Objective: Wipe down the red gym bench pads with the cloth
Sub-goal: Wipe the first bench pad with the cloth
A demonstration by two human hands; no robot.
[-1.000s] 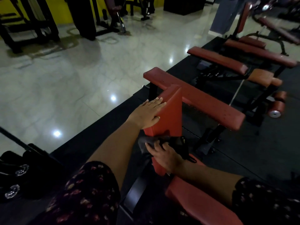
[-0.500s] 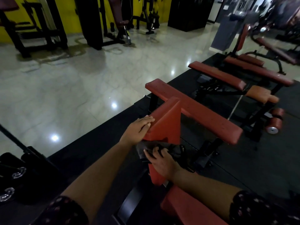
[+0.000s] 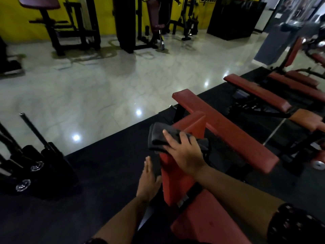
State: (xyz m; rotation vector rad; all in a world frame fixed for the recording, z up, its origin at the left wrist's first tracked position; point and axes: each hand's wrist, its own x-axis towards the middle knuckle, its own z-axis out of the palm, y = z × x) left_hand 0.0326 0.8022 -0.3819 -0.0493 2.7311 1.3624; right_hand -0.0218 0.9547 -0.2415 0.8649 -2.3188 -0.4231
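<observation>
The right hand has risen from the pad's base to its upper half, and the left hand has dropped from the top edge. The right hand holds the grey cloth against the upright red pad, fingers spread over it and thumb at its lower edge. The left hand is just beside the pad, fingers straight, holding nothing. The palm hides the cloth's middle. The pad's long axis tilts up and away.

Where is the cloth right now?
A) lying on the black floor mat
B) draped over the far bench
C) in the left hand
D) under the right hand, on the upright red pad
D: the right hand holds the dark cloth against the upright red pad; the left hand is empty.
</observation>
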